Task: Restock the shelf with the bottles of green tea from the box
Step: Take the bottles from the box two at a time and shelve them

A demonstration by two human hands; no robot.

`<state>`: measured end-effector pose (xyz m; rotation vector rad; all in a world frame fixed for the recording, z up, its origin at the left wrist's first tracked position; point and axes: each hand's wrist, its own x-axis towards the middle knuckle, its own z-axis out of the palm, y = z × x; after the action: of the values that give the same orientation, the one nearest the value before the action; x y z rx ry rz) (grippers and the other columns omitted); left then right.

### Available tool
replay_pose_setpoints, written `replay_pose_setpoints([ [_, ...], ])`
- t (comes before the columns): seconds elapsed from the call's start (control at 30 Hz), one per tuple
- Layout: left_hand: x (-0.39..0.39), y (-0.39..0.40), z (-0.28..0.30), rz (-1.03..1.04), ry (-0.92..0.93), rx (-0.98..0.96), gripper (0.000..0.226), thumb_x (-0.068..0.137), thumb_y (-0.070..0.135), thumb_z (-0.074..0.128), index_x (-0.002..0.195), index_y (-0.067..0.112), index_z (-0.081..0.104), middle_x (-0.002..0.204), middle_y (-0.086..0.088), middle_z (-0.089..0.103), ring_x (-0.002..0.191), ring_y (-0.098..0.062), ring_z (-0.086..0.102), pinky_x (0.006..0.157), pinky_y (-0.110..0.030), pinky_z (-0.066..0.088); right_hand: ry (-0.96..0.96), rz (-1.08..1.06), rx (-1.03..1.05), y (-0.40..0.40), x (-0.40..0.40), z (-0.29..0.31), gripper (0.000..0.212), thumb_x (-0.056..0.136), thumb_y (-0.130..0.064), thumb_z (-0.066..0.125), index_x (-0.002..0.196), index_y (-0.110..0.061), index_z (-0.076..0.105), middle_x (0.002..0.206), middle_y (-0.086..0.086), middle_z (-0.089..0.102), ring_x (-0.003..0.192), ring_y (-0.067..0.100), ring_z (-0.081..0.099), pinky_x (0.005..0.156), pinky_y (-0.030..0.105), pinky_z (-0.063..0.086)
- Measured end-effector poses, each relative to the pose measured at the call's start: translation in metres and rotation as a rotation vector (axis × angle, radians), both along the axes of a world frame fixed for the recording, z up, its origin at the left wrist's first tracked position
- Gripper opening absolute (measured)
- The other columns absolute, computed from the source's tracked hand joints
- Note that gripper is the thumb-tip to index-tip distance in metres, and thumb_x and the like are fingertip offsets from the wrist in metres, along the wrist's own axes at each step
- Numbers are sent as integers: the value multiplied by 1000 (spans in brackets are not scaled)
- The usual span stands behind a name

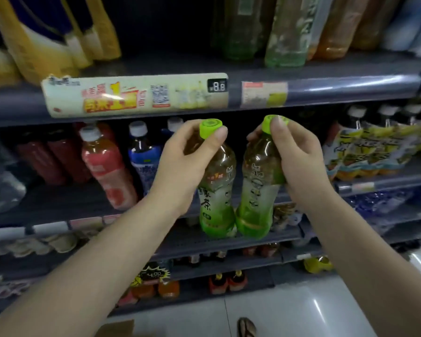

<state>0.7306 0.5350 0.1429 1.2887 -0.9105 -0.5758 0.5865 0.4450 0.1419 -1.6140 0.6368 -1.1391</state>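
Left hand: closed round the neck of the left bottle, thumb tip by its green cap, held upright in the air.
Right hand: gripping the neck of the right bottle, thumb on its cap, bottle tilted a little.
Bottles: side by side, bases touching or nearly so, in front of the middle shelf, not standing on it.
Upper shelf: green bottles at the right, yellow packs at the left, a dark gap between them.
Shelf edge: a promo strip with a price tag reading 8.8, just above the two caps.
Behind left hand: a pink drink and a blue-label bottle, partly hidden by the hand.
Right of right hand: yellow pouches in a row.
Lower shelves: orange bottles, blurred.
Floor: pale tiles; a brown box corner at the bottom edge.
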Motion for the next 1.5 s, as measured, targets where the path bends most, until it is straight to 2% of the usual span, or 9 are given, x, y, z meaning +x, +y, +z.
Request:
replay_pose_setpoints([
  [0.17, -28, -45, -11, 40, -8, -38, 15, 80, 40, 69, 92, 32, 68, 102, 0, 72, 99, -14, 67, 92, -43, 54, -15, -52, -42, -40, -13, -7, 28, 86, -48, 55, 80, -27, 72, 92, 14, 72, 93, 38, 64, 82, 59, 51],
  [0.27, -34, -67, -11, 73, -35, -50, 15, 81, 39, 69, 94, 31, 67, 99, 5, 72, 97, -9, 66, 91, -37, 53, -35, -57, -41, -62, -12, -9, 25, 85, -47, 58, 81, -29, 72, 92, 17, 71, 89, 32, 67, 82, 56, 52],
  [0.47, -35, -88, -28, 195, -57, -50, 23, 79, 39, 70, 100, 31, 64, 104, 7, 70, 103, -10, 65, 96, -43, 51, -63, -58, -135, -85, -5, -36, 17, 92, -28, 57, 95, -15, 67, 90, -6, 70, 87, 2, 64, 78, 20, 49],
  [0.6, -33, -97, -37, 236, -67, -35, 26, 76, 42, 70, 100, 32, 65, 104, 6, 70, 103, -11, 64, 97, -44, 50, -84, -107, -84, -96, 6, -54, 25, 90, -33, 58, 98, -11, 68, 90, -9, 69, 89, 2, 64, 79, 20, 48],
  [0.93, -19, -122, -39, 347, 25, -95, 20, 77, 35, 71, 95, 37, 63, 107, 7, 70, 107, -11, 63, 101, -41, 48, -82, -207, -75, -119, 28, -49, 5, 88, -31, 62, 89, -26, 63, 85, -18, 66, 82, -8, 62, 76, 14, 47],
  [1.1, -12, -128, -49, 315, -21, -42, 22, 78, 34, 72, 97, 37, 61, 108, 7, 69, 107, -9, 63, 101, -40, 48, -29, -149, -58, -121, 35, -60, 16, 88, -34, 61, 95, -20, 66, 90, -9, 70, 91, 2, 65, 82, 20, 50],
  [1.27, -1, -131, -57, 288, -29, -57, 24, 80, 35, 70, 102, 32, 60, 109, 6, 68, 105, -9, 64, 99, -37, 50, -29, -132, -70, -121, 44, -62, 17, 89, -32, 61, 99, -20, 66, 92, -13, 68, 93, -2, 64, 82, 14, 47],
  [1.4, 13, -130, -70, 91, -119, -1, 40, 86, 34, 65, 122, 24, 52, 118, 9, 63, 111, -5, 59, 99, -28, 48, 12, -77, -79, -128, 45, -71, 26, 92, -37, 55, 113, -23, 60, 104, -14, 64, 99, -7, 58, 84, 9, 44],
  [1.5, 32, -118, -79, -96, -237, 78, 61, 79, 30, 67, 135, 18, 43, 126, 2, 60, 116, -9, 58, 101, -28, 46, 124, 141, -95, -138, 33, -72, 31, 90, -28, 58, 121, -25, 52, 109, -14, 61, 102, -5, 57, 89, 12, 44],
])
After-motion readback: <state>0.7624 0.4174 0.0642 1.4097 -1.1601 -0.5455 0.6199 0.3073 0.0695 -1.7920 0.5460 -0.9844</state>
